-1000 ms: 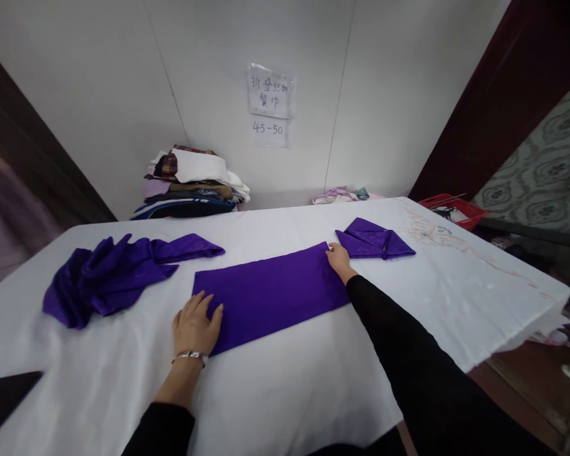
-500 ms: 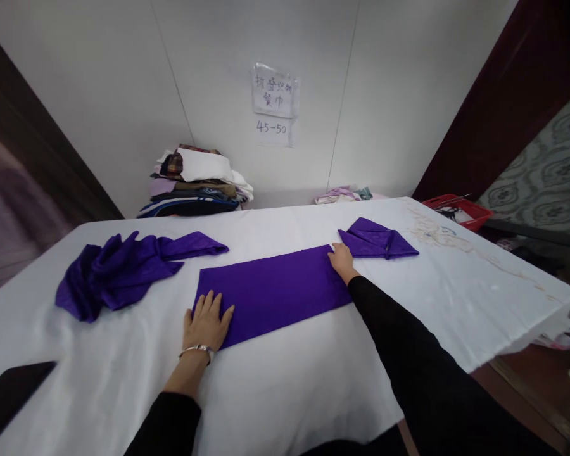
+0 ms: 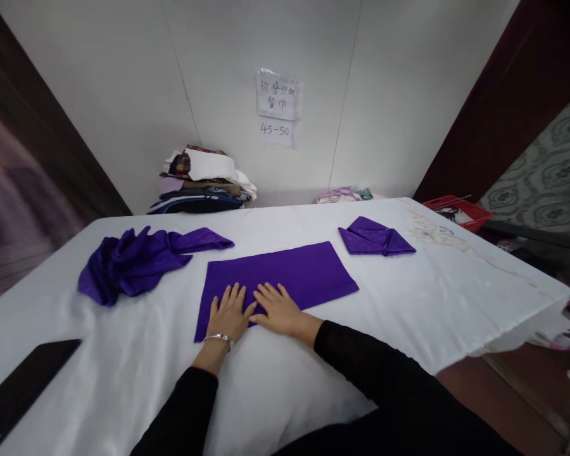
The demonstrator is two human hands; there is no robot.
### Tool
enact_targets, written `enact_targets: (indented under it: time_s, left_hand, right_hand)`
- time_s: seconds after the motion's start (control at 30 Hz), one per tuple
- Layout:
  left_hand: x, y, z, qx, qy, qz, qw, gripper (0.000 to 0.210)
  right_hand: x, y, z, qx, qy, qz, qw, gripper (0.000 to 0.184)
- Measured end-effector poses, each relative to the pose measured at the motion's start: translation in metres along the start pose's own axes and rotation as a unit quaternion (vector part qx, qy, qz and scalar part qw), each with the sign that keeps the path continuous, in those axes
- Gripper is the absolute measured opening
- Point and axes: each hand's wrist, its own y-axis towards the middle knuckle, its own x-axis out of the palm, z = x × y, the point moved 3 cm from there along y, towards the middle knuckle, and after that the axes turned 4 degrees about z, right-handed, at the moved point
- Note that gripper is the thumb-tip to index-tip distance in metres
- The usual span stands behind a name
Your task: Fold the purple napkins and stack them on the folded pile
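A purple napkin (image 3: 285,269), folded into a long rectangle, lies flat on the white tablecloth in front of me. My left hand (image 3: 230,313) rests palm down on its lower left part, fingers spread, with a silver bracelet at the wrist. Close beside it, my right hand (image 3: 278,310) presses flat on the napkin's near edge, fingers stretched out. The two thumbs are almost touching. A crumpled purple cloth (image 3: 133,263) lies to the left. Off to the right sits another purple napkin (image 3: 375,237), folded into a pointed shape.
A dark flat device (image 3: 26,386) lies at the table's near left. Folded clothes (image 3: 204,180) are stacked behind the table, with more fabric (image 3: 339,195) farther right. A red basket (image 3: 475,215) stands beyond the right corner, near beige threads (image 3: 432,229). A handwritten paper sign (image 3: 279,101) hangs on the wall.
My right hand has moved from the napkin's far right corner to the near edge, beside my left hand. My left hand has shifted slightly right. The view has shifted a little.
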Motion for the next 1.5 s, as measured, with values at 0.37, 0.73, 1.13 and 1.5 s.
enact_targets:
  time_s: [0.37, 0.73, 1.13, 1.5]
  left_hand:
    - [-0.001, -0.002, 0.0, -0.009, -0.036, 0.001, 0.999, 0.064]
    - [-0.01, 0.019, 0.065, 0.019, -0.108, -0.024, 0.994, 0.073]
    - [-0.006, 0.075, -0.041, -0.143, -0.05, 0.003, 0.988, 0.073]
    - [-0.014, 0.055, -0.032, -0.087, -0.02, 0.067, 0.994, 0.07]
  right_hand:
    - [-0.055, -0.09, 0.152, 0.285, -0.162, 0.046, 0.944, 0.067]
    - [-0.046, -0.097, 0.168, 0.263, -0.212, 0.04, 0.94, 0.066]
    - [-0.038, -0.1, 0.181, 0.228, -0.215, 0.056, 0.948, 0.065]
    - [-0.045, -0.097, 0.169, 0.256, -0.215, 0.057, 0.941, 0.065]
